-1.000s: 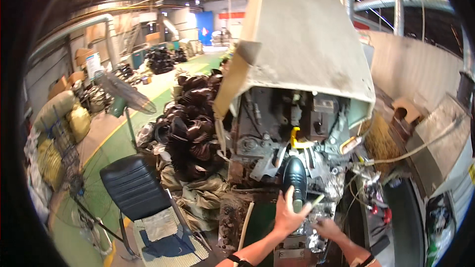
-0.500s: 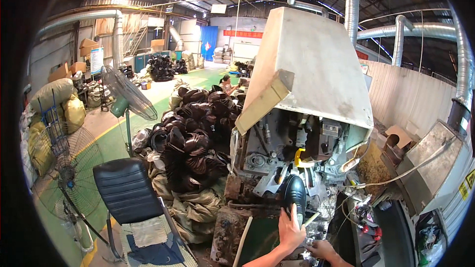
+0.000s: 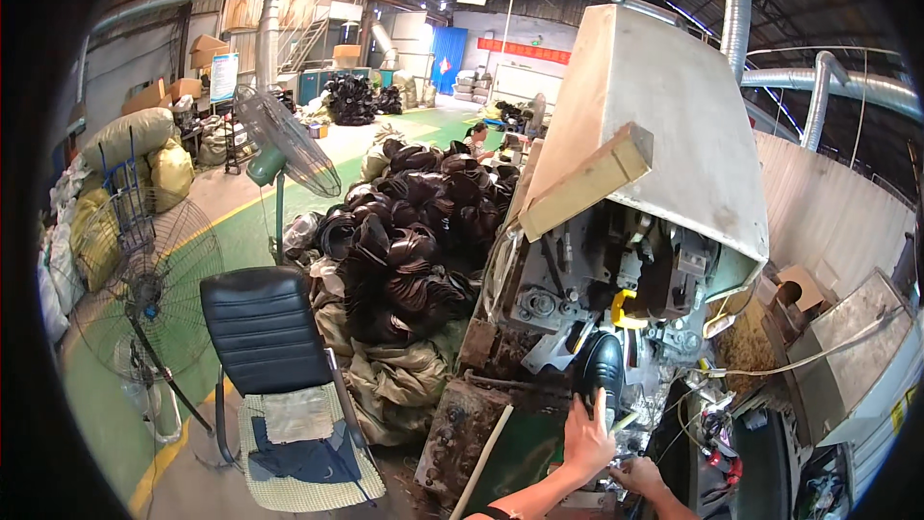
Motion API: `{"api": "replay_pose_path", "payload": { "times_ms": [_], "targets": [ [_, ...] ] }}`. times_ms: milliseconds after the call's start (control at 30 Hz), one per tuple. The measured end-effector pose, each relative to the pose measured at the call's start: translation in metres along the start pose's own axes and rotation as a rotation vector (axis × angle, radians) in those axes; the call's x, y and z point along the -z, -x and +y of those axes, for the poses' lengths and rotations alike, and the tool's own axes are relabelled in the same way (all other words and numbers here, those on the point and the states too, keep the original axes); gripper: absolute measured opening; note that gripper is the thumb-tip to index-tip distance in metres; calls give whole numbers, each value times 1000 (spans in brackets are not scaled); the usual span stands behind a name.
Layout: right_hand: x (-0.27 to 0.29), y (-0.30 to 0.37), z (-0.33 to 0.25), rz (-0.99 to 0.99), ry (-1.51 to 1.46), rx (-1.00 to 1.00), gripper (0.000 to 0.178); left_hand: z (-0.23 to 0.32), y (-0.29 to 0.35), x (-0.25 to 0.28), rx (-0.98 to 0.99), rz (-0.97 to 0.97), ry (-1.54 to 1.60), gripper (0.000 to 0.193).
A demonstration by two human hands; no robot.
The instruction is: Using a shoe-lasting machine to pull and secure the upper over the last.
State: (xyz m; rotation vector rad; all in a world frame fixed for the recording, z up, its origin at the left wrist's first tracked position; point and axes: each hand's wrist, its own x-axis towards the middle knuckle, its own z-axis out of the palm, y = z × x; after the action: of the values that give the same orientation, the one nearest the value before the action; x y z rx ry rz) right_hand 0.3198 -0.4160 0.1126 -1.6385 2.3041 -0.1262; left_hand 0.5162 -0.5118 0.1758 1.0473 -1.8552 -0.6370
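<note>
A black leather shoe points toe-first into the metal jaws of a machine. My left hand grips its near end, fingers stretched along the upper. Just beyond the toe sits a yellow machine part. Lower and to the right, my right hand is closed with curled fingers at the machine's front metalwork; what lies in them is hidden. A thin pale stick-like piece shows beside the shoe.
On the left stand a black office chair and two fans, one a green pedestal fan. Behind them lies a heap of dark shoe parts. A person sits farther back. Right are red-handled tools and a metal box.
The view has swung left, so the scene sits farther right. My left hand stays on the shoe and my right hand remains low by the machine.
</note>
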Motion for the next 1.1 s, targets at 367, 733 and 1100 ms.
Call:
{"api": "replay_pose_path", "payload": {
  "times_ms": [367, 733, 1100],
  "targets": [
    [-9, 3, 4, 102, 22, 115, 44, 5, 2, -1, -13, 50, 60, 94],
    [2, 13, -11, 224, -119, 58, 40, 3, -1, -9, -47, 51, -11, 95],
    [6, 16, -14, 276, -162, 69, 37, 8, -4, -8, -30, 27, 17, 92]
  ]
}}
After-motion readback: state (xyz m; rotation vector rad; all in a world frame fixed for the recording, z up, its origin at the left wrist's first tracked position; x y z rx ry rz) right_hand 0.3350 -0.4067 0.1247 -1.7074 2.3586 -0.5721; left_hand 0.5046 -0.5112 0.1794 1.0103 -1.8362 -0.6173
